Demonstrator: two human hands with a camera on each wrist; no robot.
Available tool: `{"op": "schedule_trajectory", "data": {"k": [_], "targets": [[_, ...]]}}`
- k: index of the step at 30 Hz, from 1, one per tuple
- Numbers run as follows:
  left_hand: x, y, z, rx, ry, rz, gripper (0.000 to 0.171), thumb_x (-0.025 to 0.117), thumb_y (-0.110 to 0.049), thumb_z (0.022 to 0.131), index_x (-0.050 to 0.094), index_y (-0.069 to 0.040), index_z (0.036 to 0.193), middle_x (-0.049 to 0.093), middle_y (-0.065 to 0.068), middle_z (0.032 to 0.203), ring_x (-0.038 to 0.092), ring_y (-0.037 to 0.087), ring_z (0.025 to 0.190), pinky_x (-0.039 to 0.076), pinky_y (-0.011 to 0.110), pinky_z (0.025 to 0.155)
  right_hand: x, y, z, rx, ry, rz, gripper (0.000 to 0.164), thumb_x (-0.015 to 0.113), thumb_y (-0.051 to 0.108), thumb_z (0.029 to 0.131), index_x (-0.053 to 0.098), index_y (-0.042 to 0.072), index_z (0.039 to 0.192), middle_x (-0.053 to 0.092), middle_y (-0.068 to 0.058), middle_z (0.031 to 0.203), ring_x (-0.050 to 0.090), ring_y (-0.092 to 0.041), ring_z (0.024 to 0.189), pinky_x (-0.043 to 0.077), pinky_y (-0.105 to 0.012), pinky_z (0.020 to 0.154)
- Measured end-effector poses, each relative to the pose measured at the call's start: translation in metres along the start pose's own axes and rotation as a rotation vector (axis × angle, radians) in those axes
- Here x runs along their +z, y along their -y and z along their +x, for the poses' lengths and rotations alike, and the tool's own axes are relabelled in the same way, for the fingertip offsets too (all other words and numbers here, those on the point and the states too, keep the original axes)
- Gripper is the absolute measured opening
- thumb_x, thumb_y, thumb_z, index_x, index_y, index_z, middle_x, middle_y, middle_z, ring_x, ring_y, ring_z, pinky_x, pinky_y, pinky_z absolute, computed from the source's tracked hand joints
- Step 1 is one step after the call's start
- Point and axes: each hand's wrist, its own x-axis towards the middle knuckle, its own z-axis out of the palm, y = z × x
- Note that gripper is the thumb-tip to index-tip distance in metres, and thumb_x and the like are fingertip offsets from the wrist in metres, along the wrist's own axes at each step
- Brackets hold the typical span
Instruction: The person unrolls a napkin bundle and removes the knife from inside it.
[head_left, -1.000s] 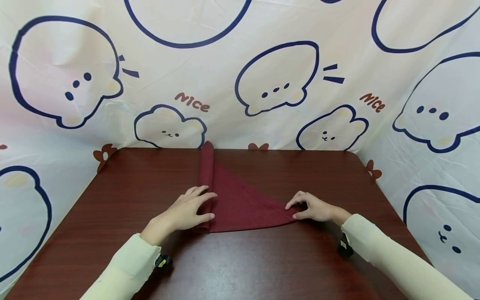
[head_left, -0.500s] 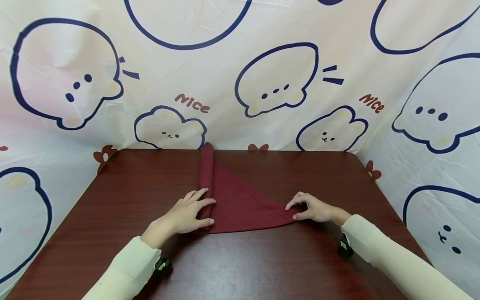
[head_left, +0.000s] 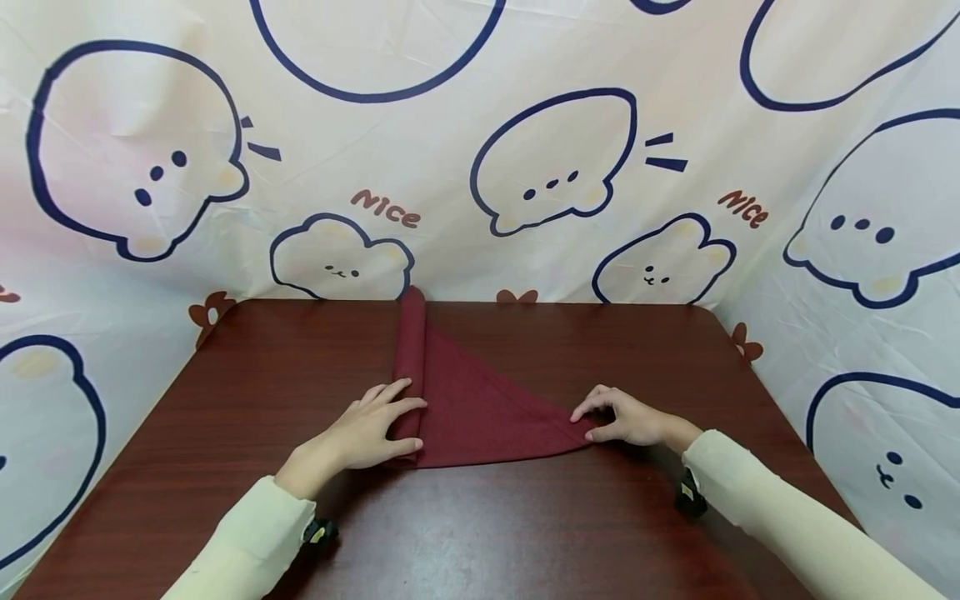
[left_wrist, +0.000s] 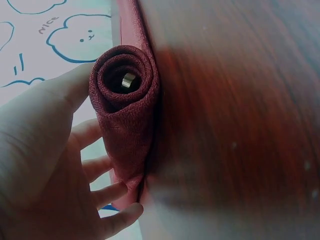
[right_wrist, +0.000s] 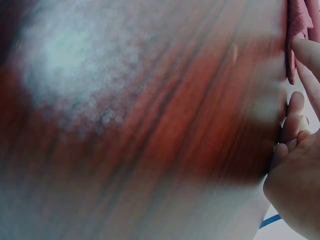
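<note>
A dark red cloth lies on the table, rolled at its left side into a long tube, the cloth roll, and tapering right to a pointed corner. My left hand rests across the near part of the roll, fingers spread and thumb by its near end. In the left wrist view, the roll's spiral end shows a small shiny gold-coloured piece in its hollow. My right hand pinches the cloth's right corner between thumb and fingers; the right wrist view shows only a strip of the cloth.
The brown wooden table has a glossy patch near its front. A pale curtain printed with cartoon bears hangs behind and beside it. The roll's far end reaches the table's back edge. Both wrists carry small dark devices.
My left hand and the cloth roll have shifted slightly left, with the hand also a little nearer to me. My right hand stays at the cloth's corner.
</note>
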Motion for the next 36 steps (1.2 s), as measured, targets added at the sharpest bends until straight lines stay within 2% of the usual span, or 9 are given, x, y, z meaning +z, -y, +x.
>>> {"op": "schedule_trajectory", "data": {"k": [13,36], "targets": [[0.0,0.006,-0.007,-0.013,-0.011,-0.031,0.059,0.072,-0.043,0.09,0.057,-0.02,0.142,0.037,0.017,0.161,0.036,0.045,0.143,0.035,0.074,0.105,0.0,-0.001,-0.001,-0.004,0.006,0.0,0.026,0.077,0.02,0.089,0.074,0.015,0.115,0.062,-0.009,0.111,0.05,-0.02,0.106,0.039,-0.032,0.092],[-0.005,0.018,-0.014,-0.02,-0.014,-0.052,0.063,0.073,-0.041,0.09,0.055,-0.017,0.145,0.039,0.02,0.159,0.037,0.049,0.141,0.035,0.073,0.105,0.0,-0.001,0.0,-0.007,0.005,0.006,0.026,0.077,0.019,0.089,0.074,0.015,0.115,0.062,-0.009,0.112,0.051,-0.02,0.107,0.039,-0.032,0.093]]}}
